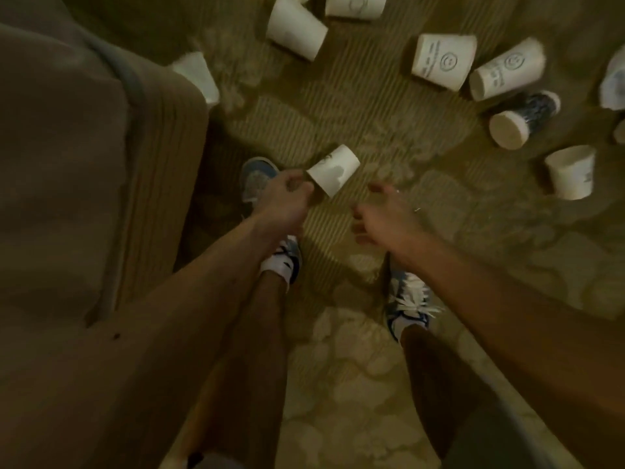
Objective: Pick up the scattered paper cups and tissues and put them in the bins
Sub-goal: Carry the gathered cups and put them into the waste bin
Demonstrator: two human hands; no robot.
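1. One white paper cup [333, 170] is in the left hand [282, 201]. Fingers are curled and pinch its wider end. The cup is tilted, clear of the carpet, narrow end pointing up-right.
2. Right hand [382, 214]: fingers loosely curled, holding nothing, just beside the held cup and not touching it.
3. Loose cups are smooth tapered paper, lying on their sides:
   - plain white cup [296, 28] at top;
   - two smiley-print cups [443, 60] [507, 71] side by side;
   - dark patterned cup [524, 118] just below them, pale base toward camera;
   - small white cup [571, 170] at right, apart from the rest.
4. Carpet [355, 106] is tan and ribbed, changing to a leafy pattern near the feet.
5. Brown upholstered sofa [84, 147] with piped edges closes off the left side. One cup [198, 76] sits against its corner. Bare carpet lies between the hands and the cup cluster.
6. Cut off or unclear:
   - top-edge cup [355, 5] is cropped by the frame;
   - pale object [614, 79] at the right edge is blurred, cup or tissue, cannot tell;
   - left shoe [258, 179] is partly hidden behind the left hand;
   - right shoe [407, 299] shows its laces.
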